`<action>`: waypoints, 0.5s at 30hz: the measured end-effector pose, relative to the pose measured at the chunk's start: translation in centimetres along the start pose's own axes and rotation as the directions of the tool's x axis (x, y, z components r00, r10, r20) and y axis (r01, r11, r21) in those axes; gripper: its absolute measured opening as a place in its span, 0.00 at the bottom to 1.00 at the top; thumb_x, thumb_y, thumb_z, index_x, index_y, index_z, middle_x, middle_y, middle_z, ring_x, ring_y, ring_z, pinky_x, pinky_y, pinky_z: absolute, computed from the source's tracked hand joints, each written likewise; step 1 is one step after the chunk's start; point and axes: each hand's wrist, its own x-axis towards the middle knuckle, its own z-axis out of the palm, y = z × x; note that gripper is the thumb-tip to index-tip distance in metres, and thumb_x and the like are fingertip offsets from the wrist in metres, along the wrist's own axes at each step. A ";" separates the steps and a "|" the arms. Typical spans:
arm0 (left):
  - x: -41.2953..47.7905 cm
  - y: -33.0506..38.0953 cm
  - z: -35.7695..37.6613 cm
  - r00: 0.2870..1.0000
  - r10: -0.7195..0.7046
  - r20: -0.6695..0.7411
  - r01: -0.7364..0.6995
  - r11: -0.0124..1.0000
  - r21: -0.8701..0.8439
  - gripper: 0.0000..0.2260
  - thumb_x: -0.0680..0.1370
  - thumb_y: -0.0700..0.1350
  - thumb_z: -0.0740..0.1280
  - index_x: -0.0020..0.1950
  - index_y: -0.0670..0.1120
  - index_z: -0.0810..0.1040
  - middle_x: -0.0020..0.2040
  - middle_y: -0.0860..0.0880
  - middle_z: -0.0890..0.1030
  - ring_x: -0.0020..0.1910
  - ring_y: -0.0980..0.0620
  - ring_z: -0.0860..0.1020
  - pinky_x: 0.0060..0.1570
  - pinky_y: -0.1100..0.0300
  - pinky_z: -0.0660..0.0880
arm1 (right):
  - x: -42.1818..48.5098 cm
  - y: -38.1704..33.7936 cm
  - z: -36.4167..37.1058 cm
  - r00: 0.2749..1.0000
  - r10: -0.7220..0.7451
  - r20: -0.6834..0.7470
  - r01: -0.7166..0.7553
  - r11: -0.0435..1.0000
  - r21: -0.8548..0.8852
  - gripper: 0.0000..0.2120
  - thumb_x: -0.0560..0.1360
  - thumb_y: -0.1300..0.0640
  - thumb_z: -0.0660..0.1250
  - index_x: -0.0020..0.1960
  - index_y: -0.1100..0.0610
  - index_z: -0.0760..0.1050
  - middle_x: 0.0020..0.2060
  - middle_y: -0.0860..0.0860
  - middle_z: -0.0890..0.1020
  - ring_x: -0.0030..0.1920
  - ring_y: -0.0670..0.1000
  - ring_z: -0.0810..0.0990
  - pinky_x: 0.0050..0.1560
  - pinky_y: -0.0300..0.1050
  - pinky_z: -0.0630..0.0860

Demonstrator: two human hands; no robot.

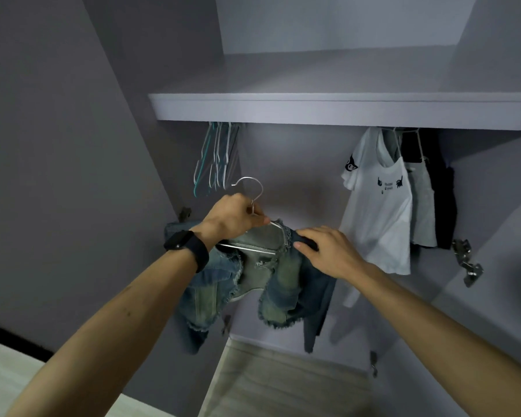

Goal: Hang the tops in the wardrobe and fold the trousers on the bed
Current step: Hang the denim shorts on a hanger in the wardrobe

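Observation:
A frayed blue denim jacket hangs on a metal hanger in front of the open wardrobe. My left hand, with a black watch on the wrist, grips the hanger's neck just below its hook. My right hand pinches the jacket's right shoulder at the hanger's end. The hook points up and stays well below the rail, which is hidden under the shelf.
Several empty hangers hang at the rail's left end. A white printed T-shirt, a grey top and a black garment hang at the right. The wardrobe door stands open on the left; hinges project at right.

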 end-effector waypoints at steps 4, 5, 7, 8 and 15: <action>0.1 1.5 1.2 0.997 0.064 -0.032 -0.062 0.997 0.046 0.08 0.76 0.58 0.73 0.40 0.57 0.80 0.39 0.55 0.82 0.40 0.54 0.79 0.38 0.61 0.71 | 0.6 -1.2 -0.4 1.000 0.003 -0.008 -0.002 1.000 0.025 0.15 0.81 0.46 0.65 0.65 0.51 0.77 0.53 0.47 0.84 0.46 0.49 0.80 0.46 0.43 0.73; 0.2 1.7 1.4 0.996 0.077 -0.036 -0.075 0.996 0.053 0.08 0.76 0.58 0.73 0.41 0.56 0.80 0.41 0.53 0.83 0.42 0.52 0.80 0.40 0.59 0.72 | 0.9 -1.3 -0.5 1.000 0.017 -0.002 -0.017 1.000 0.008 0.14 0.82 0.46 0.65 0.63 0.51 0.77 0.51 0.48 0.84 0.46 0.51 0.81 0.45 0.46 0.75; 0.7 2.2 1.7 0.995 0.096 -0.025 -0.094 0.992 0.082 0.10 0.76 0.59 0.72 0.41 0.56 0.78 0.43 0.51 0.83 0.44 0.49 0.80 0.43 0.56 0.75 | 1.5 -1.3 -0.9 0.998 0.050 0.034 -0.048 0.998 -0.045 0.09 0.82 0.48 0.64 0.57 0.51 0.77 0.46 0.48 0.83 0.42 0.53 0.79 0.40 0.47 0.72; 1.0 2.4 1.9 0.995 0.099 -0.015 -0.097 0.990 0.101 0.10 0.76 0.60 0.72 0.42 0.56 0.77 0.43 0.51 0.83 0.45 0.49 0.80 0.44 0.55 0.76 | 1.8 -1.3 -1.1 0.995 0.071 0.071 -0.066 0.995 -0.073 0.07 0.82 0.48 0.64 0.54 0.50 0.76 0.42 0.48 0.82 0.39 0.52 0.78 0.38 0.47 0.69; 2.7 3.9 3.1 0.992 0.096 -0.080 -0.093 0.995 0.039 0.15 0.73 0.64 0.72 0.50 0.56 0.74 0.47 0.54 0.81 0.48 0.49 0.79 0.44 0.54 0.76 | 0.7 -1.2 -2.6 0.977 0.213 0.028 -0.209 0.971 -0.118 0.07 0.82 0.50 0.63 0.54 0.53 0.76 0.39 0.52 0.82 0.40 0.57 0.79 0.38 0.46 0.68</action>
